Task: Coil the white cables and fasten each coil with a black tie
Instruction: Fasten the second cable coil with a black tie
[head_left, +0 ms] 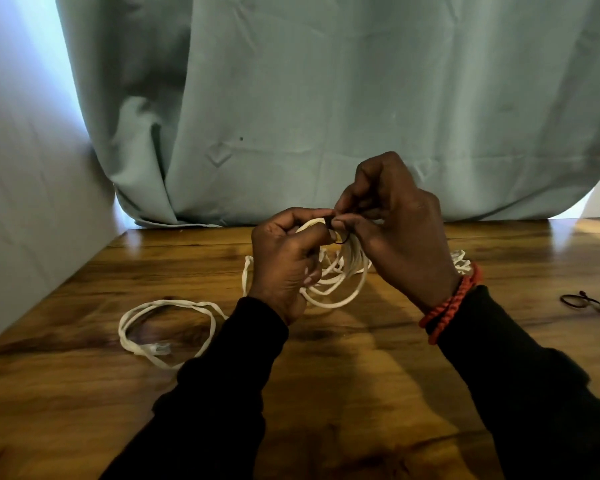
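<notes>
Left hand (284, 258) curled round the top of a coil of white cable (340, 275), thumb and fingers gripping the bundled strands, held up off the wooden table (326, 393). Right hand (395, 223) raised just beside it, fingertips pinching a black tie (336, 228) wrapped over the coil's top, right where the 2 sets of fingers met. Rest of the coil hung in loops below and between the 2 hands.

Down and to the left of the left fingers, a loose white cable (167, 327) lay on the table in a wide open ring, a clear plug (160, 348) at its near edge, 1 strand running up behind the left wrist. Further white strands (462, 261) showed just past the right wrist, mostly hidden by it. Well off to the right of the right fingers, a spare black tie (581, 301) lay alone on the wood. Red braided bracelet (451, 303) on the right wrist, dark sleeves (222, 393) on both arms. Pale green curtain (326, 98) hung behind the fingers, meeting the table's far edge.

Fastening of the tie hard to make out, small, dark and covered by the fingertips. Whether the strands on the table joined the held coil, not possible to tell.
</notes>
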